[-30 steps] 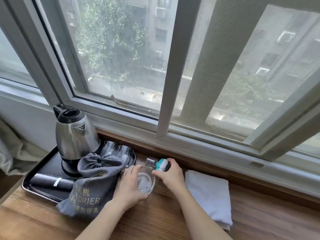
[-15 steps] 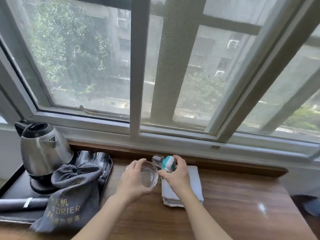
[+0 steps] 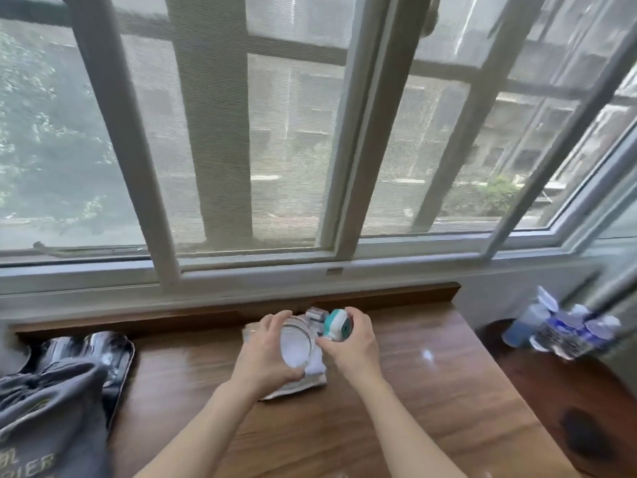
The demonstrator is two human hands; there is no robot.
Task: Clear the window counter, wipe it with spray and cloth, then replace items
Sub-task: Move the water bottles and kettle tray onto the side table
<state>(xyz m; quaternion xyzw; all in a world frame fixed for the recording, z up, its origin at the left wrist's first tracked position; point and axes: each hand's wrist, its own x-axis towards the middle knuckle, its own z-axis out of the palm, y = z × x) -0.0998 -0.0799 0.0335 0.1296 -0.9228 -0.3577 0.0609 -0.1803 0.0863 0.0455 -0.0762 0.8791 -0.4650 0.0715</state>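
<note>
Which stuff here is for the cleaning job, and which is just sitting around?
For the job: spray bottle, white cloth, glass dish, wooden counter.
Just there: grey dryer bag, black tray, water bottles.

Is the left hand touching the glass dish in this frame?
Touching. The head view shows the left hand with fingers and thumb curled round the rim of the glass dish, above the white cloth.

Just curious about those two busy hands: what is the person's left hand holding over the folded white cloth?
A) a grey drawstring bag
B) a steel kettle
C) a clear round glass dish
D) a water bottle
C: the left hand curls round a clear glass dish, through which the white cloth shows.
</note>
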